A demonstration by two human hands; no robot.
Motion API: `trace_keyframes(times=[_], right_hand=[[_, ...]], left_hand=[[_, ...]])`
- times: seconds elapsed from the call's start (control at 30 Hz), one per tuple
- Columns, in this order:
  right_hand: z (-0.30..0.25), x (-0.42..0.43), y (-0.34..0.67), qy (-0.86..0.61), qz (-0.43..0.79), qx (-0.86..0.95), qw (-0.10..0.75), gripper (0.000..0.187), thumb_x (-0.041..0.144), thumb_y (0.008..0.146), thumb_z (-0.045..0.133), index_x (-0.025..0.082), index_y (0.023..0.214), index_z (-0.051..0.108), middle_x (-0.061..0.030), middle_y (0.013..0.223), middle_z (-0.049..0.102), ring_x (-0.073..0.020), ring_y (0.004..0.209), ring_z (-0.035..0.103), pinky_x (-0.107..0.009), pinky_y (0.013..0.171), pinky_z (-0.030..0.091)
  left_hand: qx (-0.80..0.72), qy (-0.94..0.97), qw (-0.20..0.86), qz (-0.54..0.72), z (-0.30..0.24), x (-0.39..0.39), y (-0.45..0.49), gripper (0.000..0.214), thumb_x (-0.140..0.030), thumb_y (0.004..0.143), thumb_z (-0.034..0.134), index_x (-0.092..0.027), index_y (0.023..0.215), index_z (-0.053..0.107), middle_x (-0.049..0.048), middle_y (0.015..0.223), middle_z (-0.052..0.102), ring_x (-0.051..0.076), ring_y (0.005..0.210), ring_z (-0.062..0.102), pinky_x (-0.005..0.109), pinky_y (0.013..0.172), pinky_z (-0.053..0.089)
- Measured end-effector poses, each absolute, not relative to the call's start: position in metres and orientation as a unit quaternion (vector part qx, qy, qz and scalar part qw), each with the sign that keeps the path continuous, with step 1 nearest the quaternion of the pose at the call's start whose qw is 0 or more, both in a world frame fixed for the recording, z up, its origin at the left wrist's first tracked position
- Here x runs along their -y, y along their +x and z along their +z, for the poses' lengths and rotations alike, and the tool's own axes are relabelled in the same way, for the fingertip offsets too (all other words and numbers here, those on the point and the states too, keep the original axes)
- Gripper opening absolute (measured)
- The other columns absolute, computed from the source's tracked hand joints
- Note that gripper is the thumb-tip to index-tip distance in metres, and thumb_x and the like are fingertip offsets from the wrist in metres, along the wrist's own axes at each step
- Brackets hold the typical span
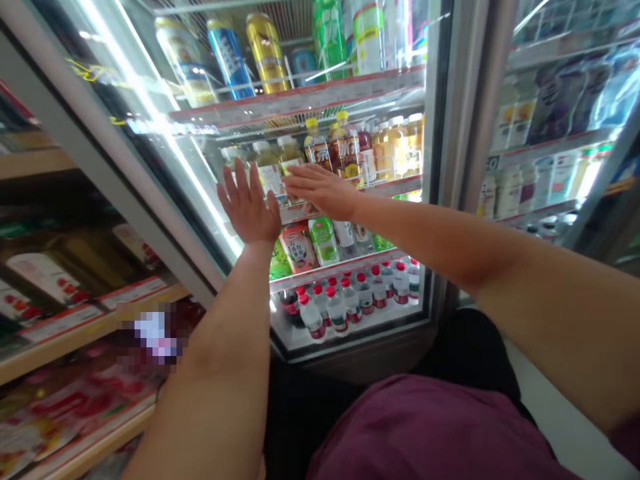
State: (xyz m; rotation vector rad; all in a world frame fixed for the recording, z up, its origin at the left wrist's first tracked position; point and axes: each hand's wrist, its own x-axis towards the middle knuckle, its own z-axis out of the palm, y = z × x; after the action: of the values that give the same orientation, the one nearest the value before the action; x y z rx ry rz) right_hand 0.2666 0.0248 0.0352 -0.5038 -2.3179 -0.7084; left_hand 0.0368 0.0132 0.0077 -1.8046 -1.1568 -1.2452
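Both my arms stretch forward to a lit drinks fridge. My left hand is raised with its fingers spread and holds nothing. Close to its right, my right hand has its fingers stretched out flat toward the left, also holding nothing. Behind the hands stand tea bottles with yellow caps and pale-capped bottles, partly covered by my fingers. Whether either palm touches the fridge's glass cannot be made out.
Tall cans line the upper shelf. Below the hands are green and pink drink bottles, then red-capped water bottles. A metal door frame runs at the right, and wooden shelves with packaged goods stand at the left.
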Motion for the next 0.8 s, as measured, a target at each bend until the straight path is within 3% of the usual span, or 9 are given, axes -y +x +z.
trace_keyframes(times=[0.1, 0.23, 0.33, 0.6, 0.8], right_hand=[[0.037, -0.032, 0.271, -0.217, -0.263, 0.861, 0.378, 0.063, 0.011, 0.105, 0.060, 0.029, 0.165, 0.054, -0.0006, 0.175, 0.049, -0.0285, 0.171, 0.028, -0.055, 0.144, 0.018], [0.030, -0.035, 0.281, -0.203, -0.271, 0.873, 0.352, 0.061, 0.014, 0.107, 0.061, 0.029, 0.166, 0.054, -0.0001, 0.176, 0.048, -0.0298, 0.171, 0.029, -0.056, 0.144, 0.017], [0.030, -0.034, 0.288, -0.180, -0.290, 0.882, 0.325, 0.058, 0.016, 0.107, 0.063, 0.027, 0.164, 0.056, -0.0015, 0.175, 0.051, -0.0281, 0.169, 0.033, -0.054, 0.143, 0.021], [0.032, -0.028, 0.297, -0.225, -0.278, 0.862, 0.359, 0.059, 0.018, 0.106, 0.062, 0.029, 0.165, 0.056, 0.0002, 0.174, 0.051, -0.0313, 0.169, 0.032, -0.056, 0.144, 0.021], [0.034, -0.029, 0.309, -0.214, -0.286, 0.868, 0.346, 0.056, 0.018, 0.106, 0.060, 0.026, 0.162, 0.059, -0.0015, 0.174, 0.051, -0.0307, 0.168, 0.035, -0.056, 0.143, 0.024]], left_hand=[[0.448, -0.678, 0.329, -0.481, 0.008, -0.016, 0.036, 0.089, -0.067, 0.115, 0.012, -0.004, 0.173, 0.033, 0.0113, 0.184, 0.017, 0.022, 0.165, -0.021, 0.056, 0.138, -0.006], [0.434, -0.681, 0.309, -0.502, 0.008, -0.017, 0.035, 0.084, -0.067, 0.115, 0.022, -0.008, 0.173, 0.038, 0.0093, 0.184, 0.021, 0.022, 0.170, -0.008, 0.047, 0.140, -0.012], [0.428, -0.686, 0.299, -0.506, 0.007, -0.015, 0.036, 0.085, -0.064, 0.115, 0.022, -0.003, 0.171, 0.036, 0.0081, 0.184, 0.021, 0.025, 0.170, -0.012, 0.050, 0.138, -0.011], [0.451, -0.689, 0.276, -0.495, 0.010, -0.015, 0.036, 0.074, -0.050, 0.112, 0.042, -0.014, 0.175, 0.036, 0.0110, 0.185, 0.019, 0.025, 0.172, -0.008, 0.048, 0.139, -0.016], [0.437, -0.688, 0.283, -0.506, 0.010, -0.010, 0.038, 0.068, -0.042, 0.113, 0.047, -0.011, 0.173, 0.038, 0.0124, 0.184, 0.023, 0.026, 0.173, -0.002, 0.053, 0.139, -0.010]])
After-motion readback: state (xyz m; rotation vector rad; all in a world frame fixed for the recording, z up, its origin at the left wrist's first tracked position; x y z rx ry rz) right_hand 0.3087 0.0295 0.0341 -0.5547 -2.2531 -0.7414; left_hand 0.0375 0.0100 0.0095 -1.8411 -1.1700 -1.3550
